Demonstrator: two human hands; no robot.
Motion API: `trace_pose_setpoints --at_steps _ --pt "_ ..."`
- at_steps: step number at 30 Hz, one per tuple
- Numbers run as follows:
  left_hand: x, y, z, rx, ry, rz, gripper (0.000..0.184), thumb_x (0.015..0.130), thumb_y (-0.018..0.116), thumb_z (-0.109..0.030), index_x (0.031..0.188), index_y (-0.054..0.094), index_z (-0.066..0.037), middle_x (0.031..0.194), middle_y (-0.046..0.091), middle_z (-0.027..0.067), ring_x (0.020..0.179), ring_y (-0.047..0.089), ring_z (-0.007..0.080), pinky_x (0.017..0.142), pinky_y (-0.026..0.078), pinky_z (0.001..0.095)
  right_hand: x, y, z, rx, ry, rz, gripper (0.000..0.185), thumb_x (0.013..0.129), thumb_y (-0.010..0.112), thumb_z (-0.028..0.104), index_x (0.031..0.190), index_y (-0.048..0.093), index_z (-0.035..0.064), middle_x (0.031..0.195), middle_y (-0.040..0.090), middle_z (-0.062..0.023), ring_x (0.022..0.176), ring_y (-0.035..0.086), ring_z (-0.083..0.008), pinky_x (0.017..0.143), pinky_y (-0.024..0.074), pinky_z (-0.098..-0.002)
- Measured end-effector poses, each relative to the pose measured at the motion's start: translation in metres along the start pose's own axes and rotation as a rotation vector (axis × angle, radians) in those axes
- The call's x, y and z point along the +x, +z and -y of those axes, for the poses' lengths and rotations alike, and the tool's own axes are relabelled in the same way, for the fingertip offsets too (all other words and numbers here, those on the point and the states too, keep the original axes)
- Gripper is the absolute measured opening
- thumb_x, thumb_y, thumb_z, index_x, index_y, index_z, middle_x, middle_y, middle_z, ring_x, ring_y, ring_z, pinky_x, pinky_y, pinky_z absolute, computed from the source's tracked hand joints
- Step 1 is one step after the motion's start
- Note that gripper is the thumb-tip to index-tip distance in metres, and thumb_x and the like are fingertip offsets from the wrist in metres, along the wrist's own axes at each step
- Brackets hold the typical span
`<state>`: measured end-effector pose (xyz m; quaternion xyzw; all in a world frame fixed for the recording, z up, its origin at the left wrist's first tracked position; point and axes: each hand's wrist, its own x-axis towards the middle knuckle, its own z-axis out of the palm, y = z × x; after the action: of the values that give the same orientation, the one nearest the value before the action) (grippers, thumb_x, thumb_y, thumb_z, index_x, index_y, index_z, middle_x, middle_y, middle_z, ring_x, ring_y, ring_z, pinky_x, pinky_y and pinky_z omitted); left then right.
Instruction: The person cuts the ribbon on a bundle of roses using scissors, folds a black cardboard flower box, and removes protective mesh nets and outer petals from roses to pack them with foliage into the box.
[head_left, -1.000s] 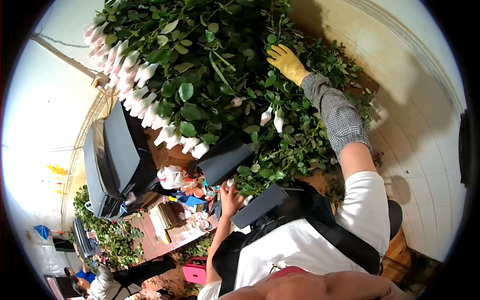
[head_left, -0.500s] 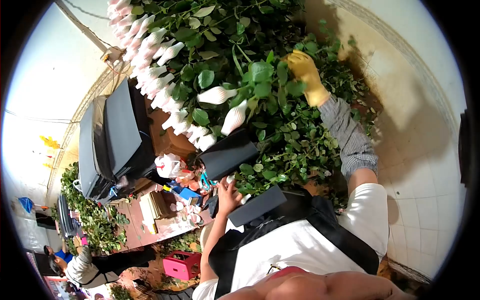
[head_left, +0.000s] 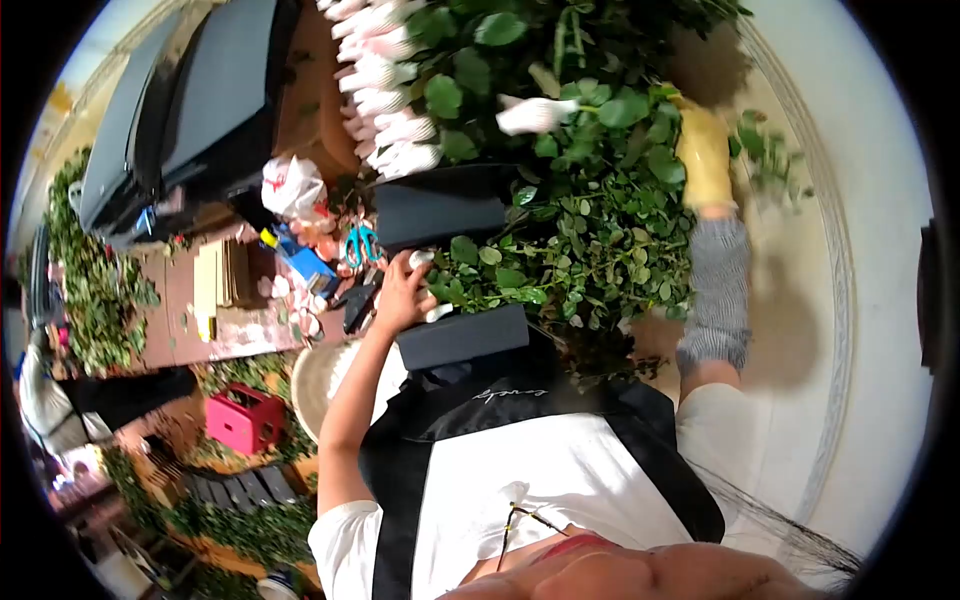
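My left hand is bare, its fingers curled around a white-netted rose head between two dark boards. Another pale netted head shows beside the thumb. The leafy stems of this bunch spread to the right. My right hand, in a yellow glove with a grey checked sleeve, is closed at the leafy end of a rose with a white net over its bloom. Leaves partly hide its fingertips. A dark upper board and a dark lower board flank the bunch.
Many netted roses are piled at the top. Left of the bunch are teal scissors, a blue box, a white bag and cardboard pieces. A pink stool and another person are lower left.
The view has shifted. My right hand has drawn toward the right edge of the foliage with a netted rose. Two loose netted roses showed before; one shows now. My left hand stays at the boards.
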<state>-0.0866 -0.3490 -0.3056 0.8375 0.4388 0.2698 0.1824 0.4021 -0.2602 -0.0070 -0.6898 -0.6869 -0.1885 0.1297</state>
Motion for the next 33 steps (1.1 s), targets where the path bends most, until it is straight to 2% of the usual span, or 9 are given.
trace_pose_setpoints --at_steps 2,5,6,8,19,22,25,28,33 --pt "0.0 0.002 0.003 -0.028 -0.042 -0.004 0.069 0.062 0.078 -0.025 0.128 0.058 -0.015 0.139 0.042 0.0243 0.125 0.046 0.0427 0.106 0.04 0.0505 -0.032 -0.016 0.024 0.156 -0.285 -0.045 0.044 0.079 0.069 0.001 0.122 0.063 0.0062 0.1 0.065 -0.0196 0.093 0.061 -0.0369 0.08 0.0496 -0.0456" --pt "-0.003 0.004 0.004 -0.104 -0.082 -0.014 0.066 0.063 0.077 -0.023 0.127 0.06 -0.016 0.14 0.042 0.023 0.122 0.049 0.0423 0.104 0.042 0.0481 -0.088 -0.047 0.102 0.277 0.194 0.229 0.026 0.087 0.065 0.0 0.112 0.07 0.0077 0.103 0.072 -0.015 0.096 0.069 -0.0305 0.078 0.0564 -0.0355" --pt "-0.002 0.005 0.005 -0.102 -0.069 -0.034 0.065 0.064 0.077 -0.023 0.126 0.06 -0.014 0.14 0.043 0.0223 0.122 0.049 0.0422 0.104 0.042 0.0476 -0.093 -0.056 0.126 0.582 -0.186 0.302 0.024 0.088 0.063 -0.002 0.109 0.071 0.0082 0.113 0.072 -0.0122 0.099 0.071 -0.0277 0.083 0.0571 -0.0331" --pt "-0.003 0.005 0.004 -0.203 -0.11 -0.05 0.065 0.064 0.079 -0.023 0.124 0.06 -0.011 0.139 0.044 0.0215 0.123 0.048 0.0422 0.105 0.042 0.0475 -0.118 -0.017 0.152 0.914 -0.19 0.479 0.036 0.083 0.065 -0.004 0.113 0.072 0.0144 0.107 0.074 -0.0099 0.097 0.07 -0.0282 0.086 0.056 -0.0359" --pt "-0.005 0.006 0.0 -0.209 -0.163 0.014 0.06 0.063 0.079 -0.023 0.118 0.061 -0.005 0.119 0.049 0.0228 0.113 0.049 0.0419 0.097 0.043 0.0481 -0.215 0.195 0.176 0.313 0.001 0.478 0.029 0.077 0.065 0.002 0.105 0.071 0.0044 0.102 0.072 -0.0119 0.101 0.066 -0.0334 0.088 0.053 -0.0441" --pt "-0.002 -0.001 -0.005 -0.273 -0.17 -0.046 0.055 0.062 0.078 -0.024 0.111 0.063 -0.005 0.116 0.05 0.0209 0.112 0.05 0.0402 0.096 0.042 0.0485 -0.207 0.182 0.19 0.387 -0.168 0.23 0.019 0.074 0.07 0.006 0.093 0.072 0.0054 0.093 0.071 -0.0127 0.088 0.065 -0.0359 0.077 0.0514 -0.0442" --pt "0.002 -0.007 -0.007 -0.191 -0.139 -0.078 0.05 0.061 0.078 -0.027 0.105 0.065 -0.005 0.113 0.053 0.0188 0.112 0.051 0.039 0.1 0.04 0.0499 -0.202 0.178 0.173 0.564 -0.163 0.522 0.019 0.078 0.07 0.005 0.097 0.073 0.0052 0.097 0.073 -0.0097 0.084 0.067 -0.0303 0.073 0.0533 -0.0391" --pt "0.014 -0.007 -0.003 0.056 0.061 -0.005 0.049 0.065 0.078 -0.035 0.103 0.068 -0.007 0.11 0.057 0.0175 0.115 0.051 0.0386 0.103 0.038 0.05 -0.205 0.187 0.169 0.548 -0.255 0.399 0.02 0.078 0.071 0.006 0.098 0.073 0.0043 0.096 0.073 -0.0107 0.082 0.068 -0.0296 0.071 0.0541 -0.0363" --pt "0.023 -0.015 -0.005 0.093 0.014 0.292 0.053 0.073 0.078 -0.043 0.114 0.07 -0.011 0.107 0.06 0.0148 0.108 0.054 0.0345 0.097 0.041 0.0444 -0.194 0.173 0.187 0.119 -0.401 0.47 0.026 0.067 0.067 0.0 0.093 0.07 0.0031 0.095 0.069 -0.0155 0.097 0.064 -0.0356 0.081 0.0529 -0.0423"
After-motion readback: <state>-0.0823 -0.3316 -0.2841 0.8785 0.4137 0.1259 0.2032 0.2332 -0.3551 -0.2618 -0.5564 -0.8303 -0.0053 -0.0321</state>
